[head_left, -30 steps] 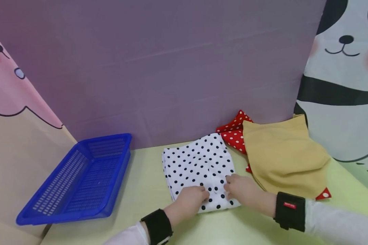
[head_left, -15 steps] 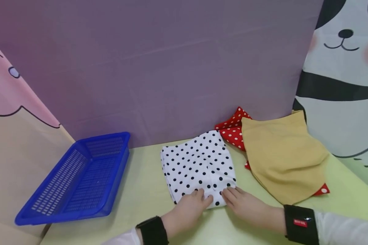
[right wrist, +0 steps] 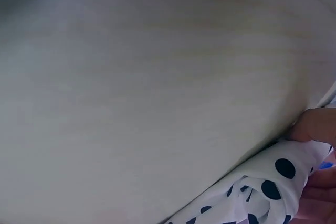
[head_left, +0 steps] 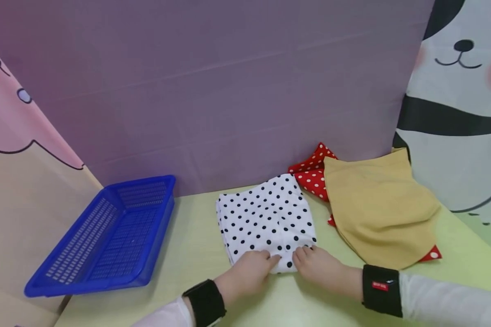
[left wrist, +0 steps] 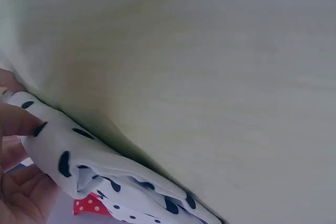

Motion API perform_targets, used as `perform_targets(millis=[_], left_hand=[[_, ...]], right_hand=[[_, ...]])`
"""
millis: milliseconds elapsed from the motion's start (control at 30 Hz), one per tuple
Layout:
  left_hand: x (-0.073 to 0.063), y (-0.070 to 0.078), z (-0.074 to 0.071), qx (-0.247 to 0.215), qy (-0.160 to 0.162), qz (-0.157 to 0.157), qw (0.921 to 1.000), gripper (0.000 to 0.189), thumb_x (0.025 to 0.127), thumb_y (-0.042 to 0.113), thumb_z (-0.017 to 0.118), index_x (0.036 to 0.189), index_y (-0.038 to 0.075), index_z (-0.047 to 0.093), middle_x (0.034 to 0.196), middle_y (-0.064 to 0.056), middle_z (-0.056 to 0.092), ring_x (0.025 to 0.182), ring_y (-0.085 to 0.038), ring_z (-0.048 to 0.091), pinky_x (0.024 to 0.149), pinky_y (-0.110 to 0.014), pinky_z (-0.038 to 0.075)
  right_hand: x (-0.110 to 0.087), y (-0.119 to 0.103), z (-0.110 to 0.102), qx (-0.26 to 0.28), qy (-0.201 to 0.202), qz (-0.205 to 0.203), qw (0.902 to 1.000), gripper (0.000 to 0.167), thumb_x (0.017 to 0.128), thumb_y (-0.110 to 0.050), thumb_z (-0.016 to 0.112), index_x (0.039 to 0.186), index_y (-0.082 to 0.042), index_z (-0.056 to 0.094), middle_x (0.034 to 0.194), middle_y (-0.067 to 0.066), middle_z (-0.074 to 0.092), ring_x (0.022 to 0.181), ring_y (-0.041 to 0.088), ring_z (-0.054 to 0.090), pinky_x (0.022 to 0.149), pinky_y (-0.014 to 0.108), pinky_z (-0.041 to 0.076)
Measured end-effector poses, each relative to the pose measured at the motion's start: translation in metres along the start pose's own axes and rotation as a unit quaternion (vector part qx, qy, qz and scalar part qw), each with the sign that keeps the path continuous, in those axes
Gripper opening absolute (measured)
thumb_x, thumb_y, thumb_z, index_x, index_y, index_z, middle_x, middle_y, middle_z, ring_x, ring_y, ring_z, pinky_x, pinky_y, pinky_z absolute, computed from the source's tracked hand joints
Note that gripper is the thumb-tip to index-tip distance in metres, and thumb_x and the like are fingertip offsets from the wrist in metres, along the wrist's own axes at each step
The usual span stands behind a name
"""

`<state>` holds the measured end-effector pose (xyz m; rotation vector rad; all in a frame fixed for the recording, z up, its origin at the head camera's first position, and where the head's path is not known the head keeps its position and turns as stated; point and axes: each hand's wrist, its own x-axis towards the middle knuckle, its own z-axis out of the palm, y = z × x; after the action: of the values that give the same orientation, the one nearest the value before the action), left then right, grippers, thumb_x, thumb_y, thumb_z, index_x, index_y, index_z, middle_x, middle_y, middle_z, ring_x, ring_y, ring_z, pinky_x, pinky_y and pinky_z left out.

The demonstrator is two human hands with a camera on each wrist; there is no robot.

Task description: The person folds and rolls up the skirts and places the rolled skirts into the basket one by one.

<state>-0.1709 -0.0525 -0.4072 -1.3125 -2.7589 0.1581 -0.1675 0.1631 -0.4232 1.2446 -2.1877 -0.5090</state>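
Observation:
A folded white cloth with black dots (head_left: 266, 211) lies on the pale green tabletop, its near edge toward me. My left hand (head_left: 250, 271) grips that near edge left of its middle. Close beside it, my right hand (head_left: 324, 270) holds the same edge with curled fingers. The left wrist view shows finger and thumb around a rolled thickness of the dotted cloth (left wrist: 50, 140). From the right wrist, the end of the cloth roll (right wrist: 278, 174) shows its inner layers, with a thumb against it.
A blue plastic basket (head_left: 141, 268) stands at the left. On the right lies a mustard-yellow cloth (head_left: 380, 200), partly over red cloth with white dots (head_left: 313, 184). A purple sheet (head_left: 212, 100) hangs behind the table; panda-printed fabric (head_left: 458, 168) borders the right.
Both hands have come down to the cloth's near edge and closed on it, the right moving in toward the left. That edge has turned up slightly, away from me.

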Motion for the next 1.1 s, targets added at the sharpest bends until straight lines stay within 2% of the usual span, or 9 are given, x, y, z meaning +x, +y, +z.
perform_targets(millis=[133,233,400,500,567,700,833,967,1100], left_hand=[[0.002,-0.011,0.002,-0.021,0.016,0.008,0.9996,0.042,0.077,0.01,0.067,0.119,0.009,0.061,0.082,0.005,0.064,0.068,-0.006,0.057,0.064,-0.017,0.047],[0.006,-0.017,0.001,-0.062,0.002,0.003,0.998,0.031,0.078,0.006,0.064,0.108,0.012,0.063,0.08,0.006,0.064,0.067,-0.005,0.057,0.064,-0.016,0.046],[0.01,-0.024,-0.006,-0.128,-0.042,-0.009,0.9909,0.014,0.082,0.003,0.061,0.086,0.016,0.058,0.066,0.008,0.053,0.059,-0.003,0.046,0.056,-0.014,0.039],[0.011,-0.028,-0.011,-0.173,-0.073,-0.019,0.9821,0.019,0.087,0.004,0.059,0.102,0.013,0.066,0.077,0.006,0.063,0.066,-0.004,0.053,0.065,-0.016,0.045],[0.011,-0.031,-0.013,-0.209,-0.099,-0.032,0.9723,0.031,0.09,0.005,0.056,0.118,0.013,0.065,0.095,0.003,0.069,0.077,-0.004,0.058,0.077,-0.018,0.048],[0.011,-0.034,-0.012,-0.267,-0.137,-0.062,0.9519,0.039,0.095,0.009,0.051,0.132,0.02,0.057,0.121,0.001,0.065,0.091,-0.002,0.059,0.091,-0.021,0.046],[0.011,-0.034,-0.009,-0.292,-0.142,-0.069,0.9433,0.041,0.096,0.011,0.051,0.135,0.022,0.053,0.124,0.0,0.063,0.087,-0.003,0.057,0.09,-0.022,0.046],[0.011,-0.035,-0.007,-0.289,-0.121,-0.054,0.9482,0.042,0.095,0.01,0.053,0.135,0.021,0.053,0.111,-0.004,0.067,0.089,-0.007,0.059,0.087,-0.022,0.047],[0.009,-0.03,-0.004,-0.202,-0.048,-0.024,0.978,0.029,0.095,0.014,0.055,0.123,0.013,0.064,0.091,-0.002,0.06,0.079,-0.008,0.053,0.074,-0.018,0.045]], right_hand=[[0.003,0.008,0.002,0.107,-0.041,0.031,0.9929,0.021,0.067,-0.007,0.072,0.084,-0.004,0.059,0.074,0.003,0.054,0.061,0.013,0.052,0.051,0.025,0.044],[0.006,0.017,0.002,0.212,-0.084,0.056,0.9721,0.021,0.069,-0.005,0.071,0.085,-0.006,0.058,0.074,0.0,0.054,0.06,0.012,0.051,0.052,0.026,0.044],[0.01,0.029,0.001,0.298,-0.127,0.073,0.9435,0.019,0.07,-0.002,0.07,0.084,-0.01,0.059,0.069,-0.006,0.048,0.056,0.008,0.042,0.052,0.023,0.038],[0.013,0.036,0.003,0.346,-0.151,0.084,0.9223,0.017,0.073,-0.003,0.071,0.086,-0.011,0.064,0.07,-0.008,0.053,0.06,0.006,0.042,0.056,0.023,0.041],[0.015,0.041,0.003,0.389,-0.171,0.09,0.9005,0.016,0.076,-0.003,0.071,0.089,-0.012,0.068,0.073,-0.01,0.057,0.063,0.004,0.044,0.06,0.023,0.042],[0.018,0.048,0.003,0.455,-0.209,0.085,0.8615,0.013,0.081,-0.006,0.069,0.093,-0.012,0.071,0.075,-0.014,0.059,0.066,0.0,0.045,0.064,0.02,0.041],[0.02,0.052,0.005,0.475,-0.23,0.075,0.8461,0.011,0.083,-0.007,0.068,0.093,-0.011,0.07,0.073,-0.014,0.054,0.065,0.0,0.04,0.064,0.018,0.037],[0.023,0.056,0.006,0.486,-0.254,0.086,0.8321,0.011,0.084,-0.008,0.067,0.095,-0.01,0.07,0.073,-0.013,0.052,0.067,0.001,0.04,0.066,0.019,0.037],[0.024,0.059,0.006,0.496,-0.28,0.101,0.8159,0.016,0.086,-0.01,0.065,0.102,-0.008,0.07,0.077,-0.011,0.053,0.07,0.003,0.043,0.069,0.021,0.039]])
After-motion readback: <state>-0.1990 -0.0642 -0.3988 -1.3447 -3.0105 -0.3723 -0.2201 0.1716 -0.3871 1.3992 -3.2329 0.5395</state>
